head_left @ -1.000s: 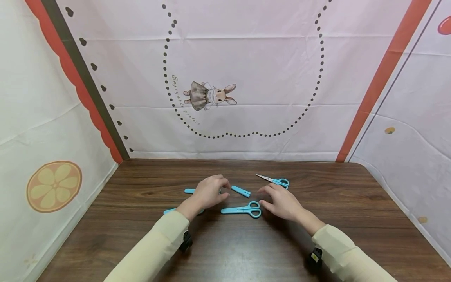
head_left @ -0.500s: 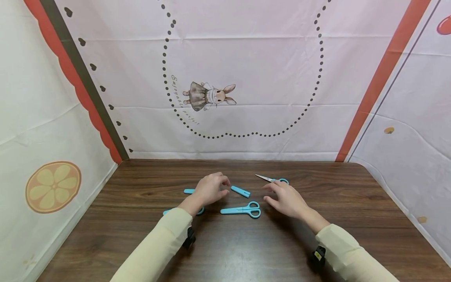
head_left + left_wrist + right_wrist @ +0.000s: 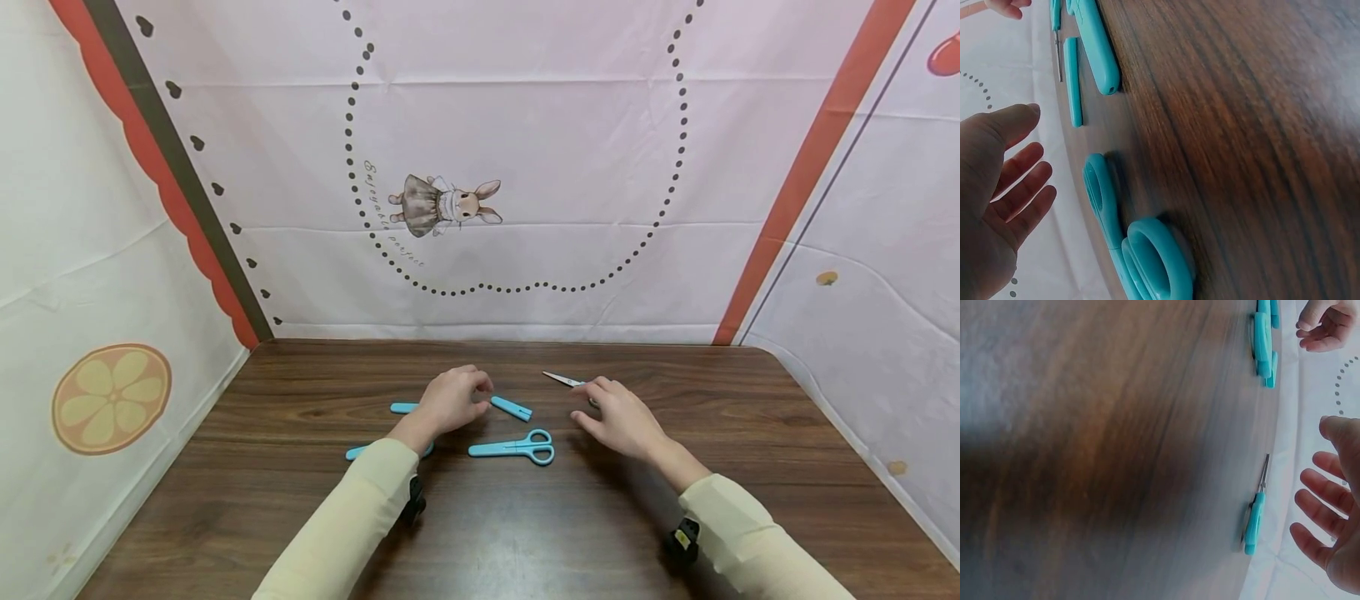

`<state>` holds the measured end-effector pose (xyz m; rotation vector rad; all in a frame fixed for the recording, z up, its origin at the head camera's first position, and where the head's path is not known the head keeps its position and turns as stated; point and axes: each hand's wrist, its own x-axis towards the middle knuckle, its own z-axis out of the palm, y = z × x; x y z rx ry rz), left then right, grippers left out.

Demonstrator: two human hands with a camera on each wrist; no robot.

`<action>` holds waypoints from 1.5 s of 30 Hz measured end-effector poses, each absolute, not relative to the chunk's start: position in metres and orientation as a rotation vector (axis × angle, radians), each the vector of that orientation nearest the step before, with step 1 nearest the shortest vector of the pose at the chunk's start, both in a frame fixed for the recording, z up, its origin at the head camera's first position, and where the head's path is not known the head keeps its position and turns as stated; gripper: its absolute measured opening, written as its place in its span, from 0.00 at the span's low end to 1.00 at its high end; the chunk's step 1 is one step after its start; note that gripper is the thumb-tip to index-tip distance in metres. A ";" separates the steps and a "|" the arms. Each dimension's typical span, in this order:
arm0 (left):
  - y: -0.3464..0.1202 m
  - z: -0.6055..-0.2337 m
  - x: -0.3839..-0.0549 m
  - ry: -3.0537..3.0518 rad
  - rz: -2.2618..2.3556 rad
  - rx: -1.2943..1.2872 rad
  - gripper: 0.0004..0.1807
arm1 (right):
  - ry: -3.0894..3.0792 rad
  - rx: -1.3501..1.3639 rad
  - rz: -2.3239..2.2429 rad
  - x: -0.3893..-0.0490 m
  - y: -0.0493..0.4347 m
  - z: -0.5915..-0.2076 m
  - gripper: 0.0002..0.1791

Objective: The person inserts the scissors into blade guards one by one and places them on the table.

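My left hand (image 3: 453,398) hovers above the table with relaxed fingers and holds nothing. Beneath it, partly hidden by hand and forearm, lie two blue scissors with covered blades, one farther (image 3: 403,407) and one nearer (image 3: 356,452); their handles (image 3: 1159,262) show in the left wrist view. My right hand (image 3: 621,421) is over the handles of the uncovered scissors (image 3: 561,379), fingers loosely bent; the right wrist view shows it apart from those scissors (image 3: 1255,519). Between the hands lie a loose blue blade cover (image 3: 512,408) and, nearer me, another pair of covered scissors (image 3: 512,448).
A dark wood-grain table (image 3: 517,533) carries everything. Behind it hangs a pale printed cloth (image 3: 570,167) with a rabbit figure, and similar cloth lines the left side (image 3: 112,275) and right side (image 3: 862,358). Each wrist wears a small black device.
My right hand has shifted rightward, away from the covered scissors, and now hides the uncovered scissors' handles in the head view. My left hand has barely moved. The scissors and loose cover lie where they were.
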<state>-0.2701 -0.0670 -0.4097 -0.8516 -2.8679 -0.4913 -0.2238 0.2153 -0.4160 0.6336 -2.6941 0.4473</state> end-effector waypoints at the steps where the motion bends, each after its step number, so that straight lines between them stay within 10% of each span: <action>1: -0.066 -0.410 -0.271 -2.868 -0.495 -0.852 0.10 | -2.693 0.627 0.449 -0.224 0.216 -0.416 0.19; 45: -0.040 -0.419 -0.286 -3.043 -0.548 -0.728 0.15 | -2.777 0.388 0.526 -0.239 0.240 -0.421 0.29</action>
